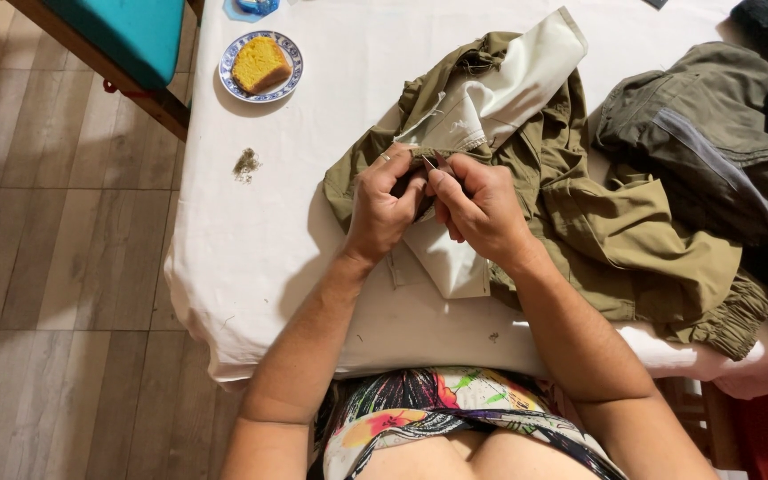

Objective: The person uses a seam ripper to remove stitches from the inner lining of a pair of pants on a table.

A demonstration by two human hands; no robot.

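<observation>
Olive trousers (615, 240) bunched on white table (331, 116), left hand (384, 209) and right hand (477, 209) both pinching their pale lining (491, 98), cake plate (260, 67) well apart.

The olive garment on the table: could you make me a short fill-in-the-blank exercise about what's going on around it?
1. Both hands, left hand and right hand, pinch the pale lining of the olive ____ .
2. The yellow cake slice sits on a blue-rimmed ____ .
3. The table is covered by a ____ cloth.
4. The floor at the left is made of ____ .

Missing words: garment; plate; white; wood
</observation>
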